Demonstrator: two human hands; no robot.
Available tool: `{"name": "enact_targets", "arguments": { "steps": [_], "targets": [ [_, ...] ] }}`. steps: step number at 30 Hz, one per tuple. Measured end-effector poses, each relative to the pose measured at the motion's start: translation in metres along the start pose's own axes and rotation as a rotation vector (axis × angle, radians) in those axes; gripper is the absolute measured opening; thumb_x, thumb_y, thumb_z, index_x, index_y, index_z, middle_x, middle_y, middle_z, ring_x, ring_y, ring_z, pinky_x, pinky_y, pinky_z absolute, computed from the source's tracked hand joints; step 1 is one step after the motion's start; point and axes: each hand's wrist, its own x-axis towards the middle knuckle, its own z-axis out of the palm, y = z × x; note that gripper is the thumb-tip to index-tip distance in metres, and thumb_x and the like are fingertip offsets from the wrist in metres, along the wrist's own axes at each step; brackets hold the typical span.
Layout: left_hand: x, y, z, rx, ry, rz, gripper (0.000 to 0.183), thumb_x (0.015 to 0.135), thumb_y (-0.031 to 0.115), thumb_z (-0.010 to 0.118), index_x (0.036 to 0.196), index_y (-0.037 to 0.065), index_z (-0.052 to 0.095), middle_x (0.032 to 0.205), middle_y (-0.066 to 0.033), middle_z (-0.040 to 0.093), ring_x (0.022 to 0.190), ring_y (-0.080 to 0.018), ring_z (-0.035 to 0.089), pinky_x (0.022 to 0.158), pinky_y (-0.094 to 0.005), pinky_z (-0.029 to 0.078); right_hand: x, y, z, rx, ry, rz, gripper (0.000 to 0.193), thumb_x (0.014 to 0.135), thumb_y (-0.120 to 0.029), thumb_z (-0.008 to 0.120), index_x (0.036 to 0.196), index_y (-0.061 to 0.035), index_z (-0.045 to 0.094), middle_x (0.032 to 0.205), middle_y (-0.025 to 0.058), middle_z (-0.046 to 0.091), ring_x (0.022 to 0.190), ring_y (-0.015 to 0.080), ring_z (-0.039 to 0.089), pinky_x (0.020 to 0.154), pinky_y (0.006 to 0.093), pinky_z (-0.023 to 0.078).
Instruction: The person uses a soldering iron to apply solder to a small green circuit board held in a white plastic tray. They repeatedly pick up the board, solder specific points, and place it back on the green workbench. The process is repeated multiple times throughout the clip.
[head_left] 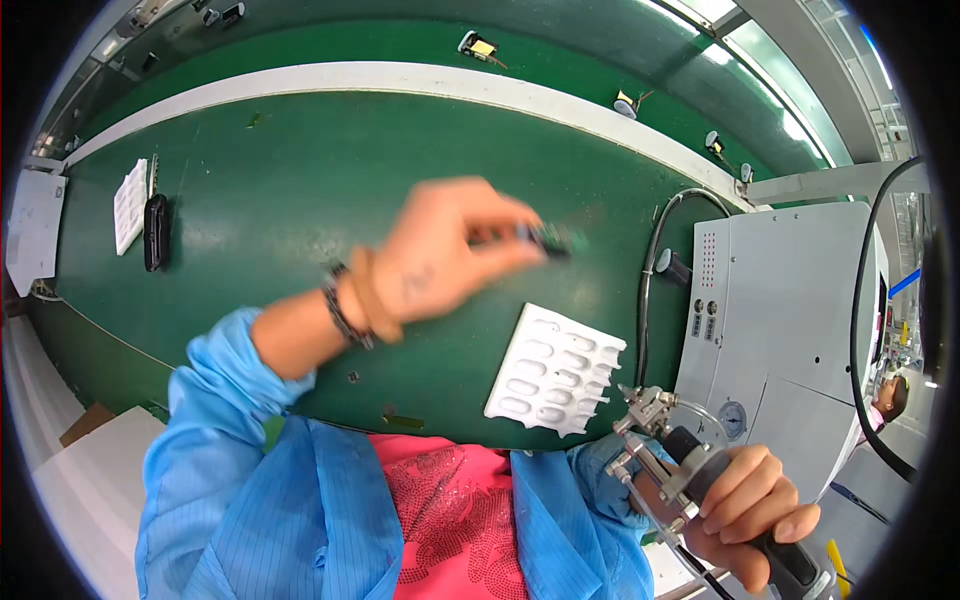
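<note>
Small dark part (553, 243), blurred, is hanging over the green bench (300, 170), fingers of left hand (440, 245) pinching its end. Right hand (748, 510) is gripping a black-handled metal tool (684, 446), fingers wrapped around. White molded tray (553, 372) is lying near tool tip.

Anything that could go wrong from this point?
Two possible risks. The left hand seems to pinch a small dark part at the fingertips above the green bench, so it might slip and drop. The right hand grips a black-handled tool whose metal head appears close to the white tray, so a careless swing could knock it.
</note>
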Motion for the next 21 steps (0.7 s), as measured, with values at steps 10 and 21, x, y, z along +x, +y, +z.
{"name": "enact_targets", "arguments": {
  "steps": [10, 21],
  "targets": [
    [0.139, -0.104, -0.142, 0.856, 0.371, 0.294, 0.046, 0.087, 0.026, 0.073, 0.128, 0.007, 0.063, 0.122, -0.0134, 0.067, 0.108, -0.0298, 0.065, 0.096, -0.0379, 0.051, -0.005, 0.027, 0.003, -0.027, 0.094, -0.068, 0.045, 0.087, -0.038, 0.076, 0.098, -0.0063, 0.047, 0.062, -0.0006, 0.053, 0.048, 0.0078, 0.052, 0.041, 0.0180, 0.045],
    [0.187, -0.096, -0.090, 0.922, 0.172, 0.215, 0.028, 0.086, 0.019, 0.071, 0.109, 0.004, 0.070, 0.093, -0.0197, 0.070, 0.094, -0.0335, 0.065, 0.087, -0.0451, 0.049, -0.004, 0.030, -0.004, -0.034, 0.045, -0.015, 0.045, 0.086, -0.040, 0.076, 0.100, -0.0073, 0.049, 0.063, -0.0007, 0.054, 0.051, 0.0080, 0.054, 0.043, 0.0186, 0.044]
  ]
}}
